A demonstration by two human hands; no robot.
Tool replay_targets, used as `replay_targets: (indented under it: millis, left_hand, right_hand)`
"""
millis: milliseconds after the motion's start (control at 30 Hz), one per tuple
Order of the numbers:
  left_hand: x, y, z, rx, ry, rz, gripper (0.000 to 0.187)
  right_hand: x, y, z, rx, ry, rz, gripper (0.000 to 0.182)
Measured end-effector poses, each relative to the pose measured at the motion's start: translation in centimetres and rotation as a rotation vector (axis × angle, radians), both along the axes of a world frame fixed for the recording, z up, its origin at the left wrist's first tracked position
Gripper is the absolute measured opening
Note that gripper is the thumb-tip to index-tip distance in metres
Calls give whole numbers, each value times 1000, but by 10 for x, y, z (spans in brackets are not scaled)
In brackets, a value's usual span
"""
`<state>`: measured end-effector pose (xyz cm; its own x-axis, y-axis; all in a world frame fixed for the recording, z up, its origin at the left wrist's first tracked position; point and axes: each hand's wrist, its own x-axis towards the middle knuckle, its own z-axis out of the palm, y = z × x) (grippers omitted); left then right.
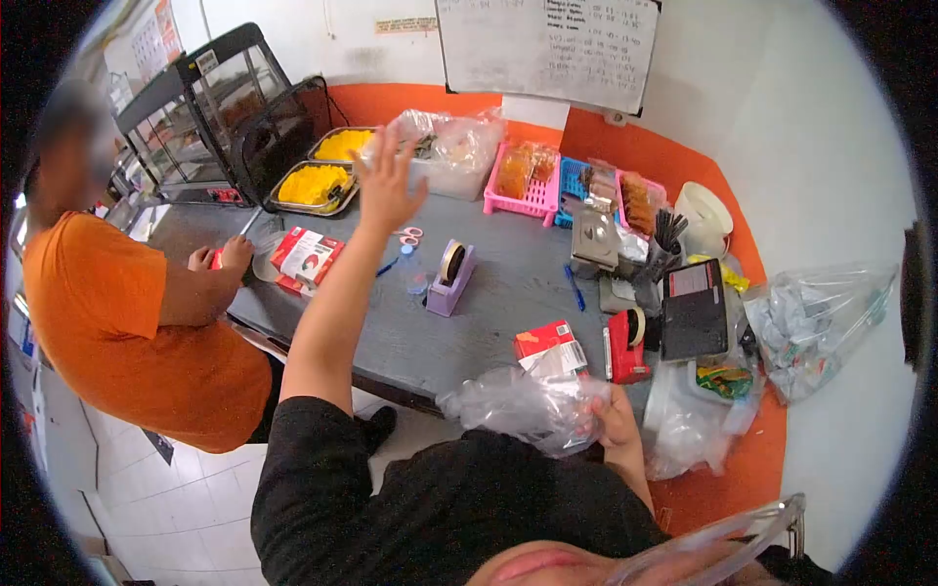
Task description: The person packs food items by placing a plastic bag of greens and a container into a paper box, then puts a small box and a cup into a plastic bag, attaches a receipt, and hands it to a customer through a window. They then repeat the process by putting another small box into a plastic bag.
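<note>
My left hand (389, 186) is raised high over the counter with its fingers spread, holding nothing. In the view it overlaps the plastic-covered tub (454, 161) at the back; whether it touches anything is hard to tell, but it seems to be in the air. Close to my body, my right hand (618, 420) grips a crumpled clear plastic bag (532, 410). Just beyond that bag lies a red and white box (549, 344), its near end covered by the plastic. A purple tape dispenser (450, 278) stands in the middle of the counter.
A co-worker in an orange shirt (117, 322) stands at left, hands by red boxes (308, 256). Trays of yellow food (315, 186) sit beside a glass display case (210, 117). At right are a red tape dispenser (625, 352), black tablet (695, 313) and pink basket (523, 205).
</note>
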<state>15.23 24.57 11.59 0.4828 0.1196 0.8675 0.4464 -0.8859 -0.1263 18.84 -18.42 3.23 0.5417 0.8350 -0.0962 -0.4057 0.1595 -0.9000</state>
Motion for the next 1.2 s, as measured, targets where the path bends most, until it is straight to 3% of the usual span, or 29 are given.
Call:
replay_targets:
  millis: [67,100,133,167,200,233,300,367,433,500,533,600,633,700,733,767,833,867,900,967,1000,1033,1100,1133,1167,1200]
  left_hand:
    - [-7,-38,-28,-262,57,-425,58]
    - [-16,-58,-45,-487,206,-628,61]
    - [-42,-105,-34,-808,406,-752,65]
    - [-54,-131,-53,-912,411,-1100,71]
    - [-68,-155,-67,-831,490,-1174,84]
    - [-85,-181,-80,-873,575,-1097,76]
    - [-106,-202,-102,-924,647,-1014,68]
    - [-122,-193,-126,-1027,460,-616,45]
    - [-140,-171,-118,-810,138,-347,38]
    - [-155,-159,-101,-780,-30,-206,43]
    - [-158,-156,-97,-797,-18,-191,43]
    - [-165,-154,-95,-694,-167,47,36]
    - [-170,-153,-101,-707,-155,49,36]
    - [-179,-148,-121,-1473,-226,-200,27]
    - [-183,-149,-130,-1578,-204,-402,18]
    - [-189,-152,-134,-1591,-194,-405,18]
    - [-200,-158,-142,-1956,-272,-880,17]
    - [-202,-160,-147,-2102,-410,-968,15]
    - [-202,-160,-150,-2123,-395,-974,15]
    - [-201,-161,-151,-2146,-448,-668,14]
    - [-202,-158,-167,-2221,-457,-643,17]
    - [-205,-162,-166,-2244,-433,-651,17]
    - [-210,-168,-160,-2180,23,-682,25]
    - [-210,-160,-163,-2149,388,-747,31]
    - [-208,-153,-164,-2076,748,-802,37]
    - [-186,-139,-165,-2078,765,-820,37]
  right_hand:
    - [-4,6,-6,19,46,-68,31]
    - [-1,8,-9,32,73,-129,29]
    - [7,6,-26,172,103,-33,27]
    - [2,11,-21,173,106,-32,27]
    - [-10,20,-12,151,119,-166,28]
    - [-15,26,-6,126,128,-298,29]
    - [-8,25,-4,126,14,-168,28]
    - [1,26,3,120,-92,-28,27]
    - [4,29,20,-372,-764,35,25]
    - [-4,37,29,-496,-618,59,21]
    - [-4,39,21,-469,-680,-7,20]
    - [-1,44,7,-362,-795,-123,21]
    - [0,46,6,-377,-785,-118,21]
    - [1,49,5,-201,-882,-261,22]
    - [0,51,-11,-71,-650,-294,22]
    - [-1,46,-15,-86,-646,-300,22]
    - [0,32,-21,-225,145,-113,21]
    - [12,19,-22,-281,223,174,29]
    - [13,15,-22,-292,231,154,29]
    - [15,6,-19,-335,-207,303,36]
    - [16,1,-19,-359,-426,379,41]
    - [18,-3,-18,-377,-414,358,41]
    - [21,-8,-17,-526,-751,294,34]
    - [24,-12,-31,-456,-711,89,21]
    - [21,-13,-36,-470,-707,70,21]
    - [13,-11,-38,-272,-400,-26,20]
